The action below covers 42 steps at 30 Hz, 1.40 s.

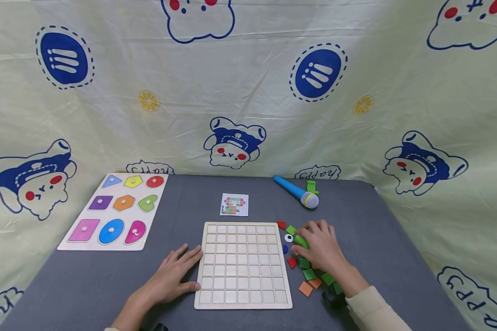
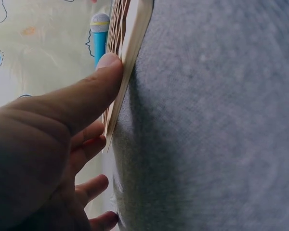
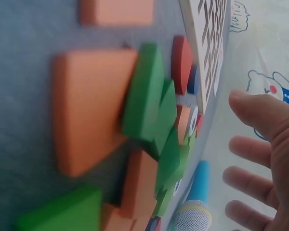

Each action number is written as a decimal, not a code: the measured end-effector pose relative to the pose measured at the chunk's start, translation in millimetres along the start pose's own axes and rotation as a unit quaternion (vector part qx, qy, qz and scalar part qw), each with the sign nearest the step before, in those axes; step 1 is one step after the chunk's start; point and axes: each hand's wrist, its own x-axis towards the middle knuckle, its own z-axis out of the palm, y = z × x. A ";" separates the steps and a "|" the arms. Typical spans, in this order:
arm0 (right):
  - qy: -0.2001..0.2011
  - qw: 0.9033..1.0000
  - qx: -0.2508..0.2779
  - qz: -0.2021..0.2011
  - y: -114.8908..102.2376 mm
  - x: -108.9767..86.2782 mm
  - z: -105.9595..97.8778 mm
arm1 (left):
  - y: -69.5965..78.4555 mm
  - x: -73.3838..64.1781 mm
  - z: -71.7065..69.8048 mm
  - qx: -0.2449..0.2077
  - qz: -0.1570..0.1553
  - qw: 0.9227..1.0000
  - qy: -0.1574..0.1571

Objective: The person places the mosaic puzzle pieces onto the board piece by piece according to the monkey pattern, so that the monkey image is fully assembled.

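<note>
A pale wooden grid board [image 1: 244, 266] lies flat on the grey table, its squares bare. My left hand [image 1: 171, 276] rests at the board's left edge; in the left wrist view its thumb [image 2: 98, 84] lies against the rim, fingers spread. To the board's right is a loose pile of small coloured blocks, with a green block [image 1: 309, 274], an orange block [image 3: 89, 110] and a red block [image 3: 181, 65] among them. Over this pile my right hand [image 1: 320, 246] reaches, partly covering it. The right wrist view shows its fingers [image 3: 248, 149] apart, with nothing between them and the thumb.
Behind the grid board lies a small card [image 1: 234, 204] with a coloured pattern. A blue toy microphone [image 1: 287, 187] lies at the back right, with green blocks [image 1: 312, 186] beside it. On the left is a white shape puzzle board [image 1: 103, 214]. A printed cloth [image 1: 265, 138] hangs behind the table.
</note>
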 end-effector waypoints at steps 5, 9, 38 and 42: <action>-0.003 1.000 0.010 -0.011 3.3 14.8 2.2 | -0.8 -0.5 -0.2 -0.008 0.006 1.000 -0.009; -0.009 0.999 0.022 -0.027 6.0 27.8 4.3 | -0.8 -0.8 -0.4 -0.009 0.011 1.000 -0.009; -0.081 0.982 0.047 -0.167 32.7 85.5 29.1 | -2.5 0.0 -0.5 -0.010 0.019 1.000 -0.019; -0.090 0.976 0.043 -0.196 32.6 89.4 30.8 | -2.4 0.3 -0.1 -0.012 0.018 1.000 -0.020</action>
